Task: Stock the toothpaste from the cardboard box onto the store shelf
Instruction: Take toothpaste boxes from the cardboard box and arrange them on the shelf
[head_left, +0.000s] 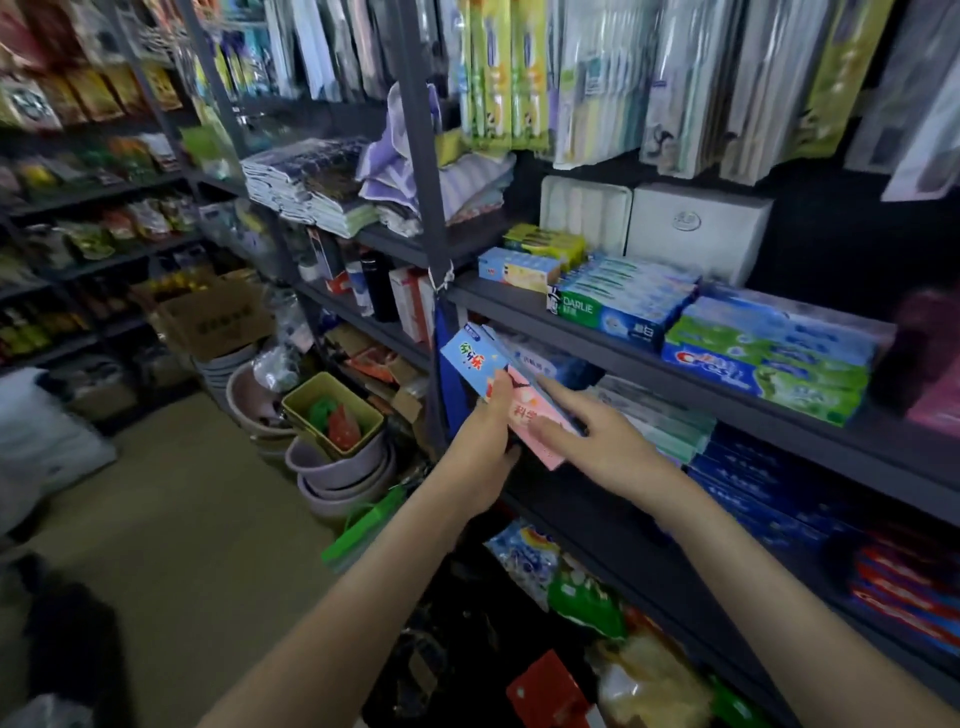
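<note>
My left hand (485, 441) grips a blue-and-pink toothpaste box (475, 358) from below, thumb on its front, with a second box stacked behind it. The boxes tilt up to the left in front of the middle tier of the dark shelf (613, 358). My right hand (592, 431) lies over the pink end of the boxes with straight fingers, pressing them toward the shelf. Darlie boxes (613, 306) and Crest boxes (763, 358) sit stacked on the tier above. Blue toothpaste boxes (748, 483) fill the tier to the right of my hands.
A vertical shelf post (426, 171) stands just left of the boxes. Stacked basins (337, 467) and a yellow-green bin stand on the floor to the left. A cardboard box (213, 317) sits further back. Bagged goods (587, 592) lie on the bottom tier.
</note>
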